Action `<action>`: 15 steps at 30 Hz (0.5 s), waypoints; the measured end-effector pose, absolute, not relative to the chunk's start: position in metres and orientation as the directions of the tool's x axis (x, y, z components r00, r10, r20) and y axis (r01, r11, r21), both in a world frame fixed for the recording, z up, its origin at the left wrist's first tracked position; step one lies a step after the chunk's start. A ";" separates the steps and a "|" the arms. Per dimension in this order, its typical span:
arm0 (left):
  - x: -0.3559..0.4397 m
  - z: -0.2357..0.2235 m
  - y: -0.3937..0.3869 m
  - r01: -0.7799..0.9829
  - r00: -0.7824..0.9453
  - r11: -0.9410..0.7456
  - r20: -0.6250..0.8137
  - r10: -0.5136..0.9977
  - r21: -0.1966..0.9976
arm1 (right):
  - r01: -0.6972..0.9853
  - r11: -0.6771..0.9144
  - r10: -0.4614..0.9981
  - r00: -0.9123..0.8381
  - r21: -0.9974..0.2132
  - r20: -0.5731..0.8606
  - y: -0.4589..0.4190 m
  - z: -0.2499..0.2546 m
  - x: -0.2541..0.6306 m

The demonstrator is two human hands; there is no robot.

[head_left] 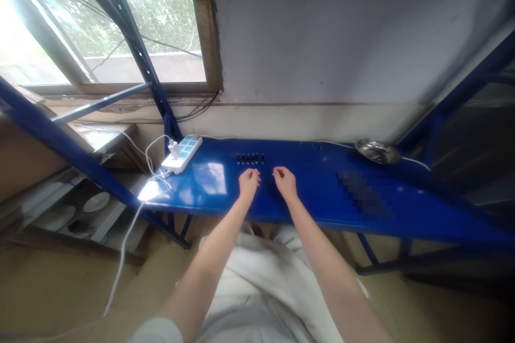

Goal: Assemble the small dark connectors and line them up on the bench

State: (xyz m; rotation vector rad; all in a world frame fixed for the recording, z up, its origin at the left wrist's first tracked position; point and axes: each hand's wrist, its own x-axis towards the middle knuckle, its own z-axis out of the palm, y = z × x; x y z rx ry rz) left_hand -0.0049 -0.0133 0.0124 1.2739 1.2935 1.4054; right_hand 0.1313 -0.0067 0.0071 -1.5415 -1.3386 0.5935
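Note:
My left hand (248, 181) and my right hand (285, 180) rest side by side on a blue metal shelf (306, 193), fingers curled in. Each hand looks pinched on something tiny and dark that I cannot make out. Just beyond the fingertips stands a short row of several small black parts (250, 158) on the shelf. The two hands are a few centimetres apart and do not touch the row.
A white power strip (182, 153) with a plugged-in charger and a white cable lies at the shelf's left end. A metal dish (377, 150) sits at the back right. Blue frame struts (120, 16) cross the window on the left. A blurred patch lies right of my hands.

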 end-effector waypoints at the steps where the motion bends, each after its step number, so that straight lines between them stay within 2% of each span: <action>1: -0.005 0.013 -0.014 0.064 -0.148 -0.137 0.145 0.978 0.989 | 0.498 0.067 0.944 0.250 -0.865 0.217 -0.001 0.007 0.130; 4: -0.006 0.012 -0.013 0.067 -0.142 -0.141 0.150 0.979 0.988 | 0.625 0.015 0.963 0.200 -0.781 0.179 0.019 0.009 0.125; 10: -0.005 0.013 -0.012 0.048 -0.149 -0.111 0.117 0.982 0.993 | 0.855 -0.040 0.972 0.152 -0.517 0.177 0.048 0.012 0.112; 15: -0.006 0.013 -0.013 0.055 -0.147 -0.105 0.112 0.983 0.993 | 0.881 -0.032 0.973 0.135 -0.472 0.185 0.058 0.010 0.102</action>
